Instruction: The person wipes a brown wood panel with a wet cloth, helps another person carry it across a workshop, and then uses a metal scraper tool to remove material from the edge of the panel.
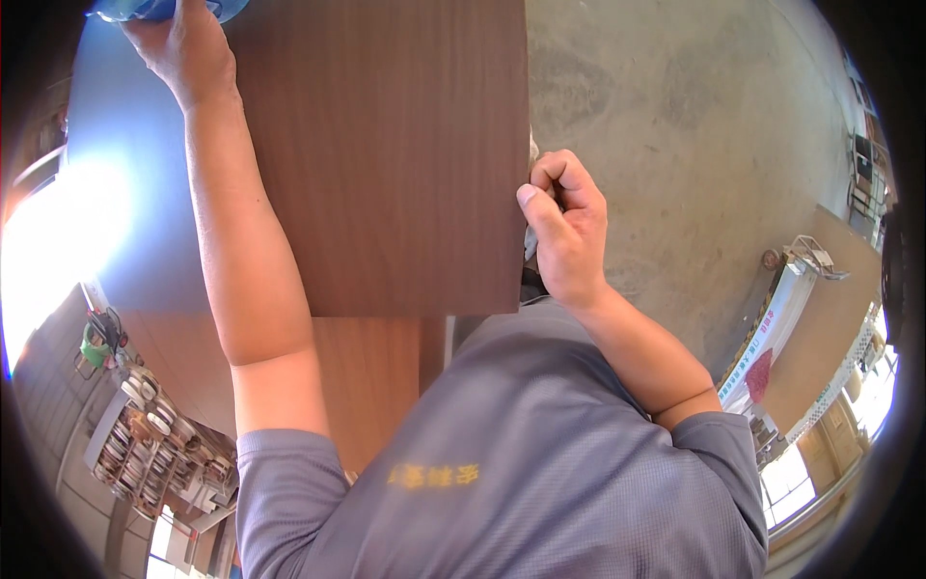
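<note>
A large dark brown wood-grain panel (395, 164) lies flat in front of me. My left hand (188, 53) reaches over its far left part, against a blue, see-through plastic-like thing (227, 8). The upper edge of the view cuts off both that thing and most of my left fingers, so their grip is hidden. At the panel's right edge is my right hand (574, 227), closed, with curled fingers and the thumb tip by the edge. A whitish, cloth-like bit (531, 243) shows between this hand and the panel; I cannot tell whether the fingers hold it.
Beneath the panel's near edge lies a lighter brown board (362, 386). Grey concrete floor (675, 125) stretches along the right. A rack of rolls or discs (145, 439) stands at the lower left, and a long white box-like piece (772, 328) at the right. Bright light glares at the left.
</note>
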`<state>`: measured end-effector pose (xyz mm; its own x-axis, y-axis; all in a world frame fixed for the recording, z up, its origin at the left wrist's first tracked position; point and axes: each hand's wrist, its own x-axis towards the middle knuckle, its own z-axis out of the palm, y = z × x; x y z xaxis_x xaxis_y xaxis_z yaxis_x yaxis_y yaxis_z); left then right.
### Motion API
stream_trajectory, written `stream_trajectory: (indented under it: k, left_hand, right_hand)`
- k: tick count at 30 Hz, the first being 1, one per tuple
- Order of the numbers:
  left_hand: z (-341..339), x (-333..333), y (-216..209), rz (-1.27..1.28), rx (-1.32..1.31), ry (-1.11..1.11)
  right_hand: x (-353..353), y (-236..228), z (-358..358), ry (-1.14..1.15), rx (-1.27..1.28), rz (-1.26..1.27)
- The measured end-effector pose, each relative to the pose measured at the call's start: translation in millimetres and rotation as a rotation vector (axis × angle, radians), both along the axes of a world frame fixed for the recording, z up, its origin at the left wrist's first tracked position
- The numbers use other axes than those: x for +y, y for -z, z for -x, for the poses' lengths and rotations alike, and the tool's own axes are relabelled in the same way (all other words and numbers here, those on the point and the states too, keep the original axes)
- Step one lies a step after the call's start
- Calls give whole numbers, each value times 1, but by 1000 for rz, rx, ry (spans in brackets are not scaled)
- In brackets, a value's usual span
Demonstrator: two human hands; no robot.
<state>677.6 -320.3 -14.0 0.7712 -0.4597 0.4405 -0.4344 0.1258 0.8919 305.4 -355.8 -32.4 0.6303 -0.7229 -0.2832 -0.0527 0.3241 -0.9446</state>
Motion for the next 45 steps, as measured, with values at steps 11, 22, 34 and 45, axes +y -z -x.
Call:
stream_trajectory:
  k: [11,22,34,45]
  left_hand:
    - [2,2,2,-53,36,-61]
    - [11,-10,4,233,94,-163]
    - [6,6,3,205,186,-227]
    - [-1,1,6,233,142,-141]
  right_hand:
    - [-10,17,-21,96,-143,30]
    - [-68,21,-76,172,-178,99]
    - [-212,33,-224,287,-121,244]
    - [-355,74,-325,243,157,421]
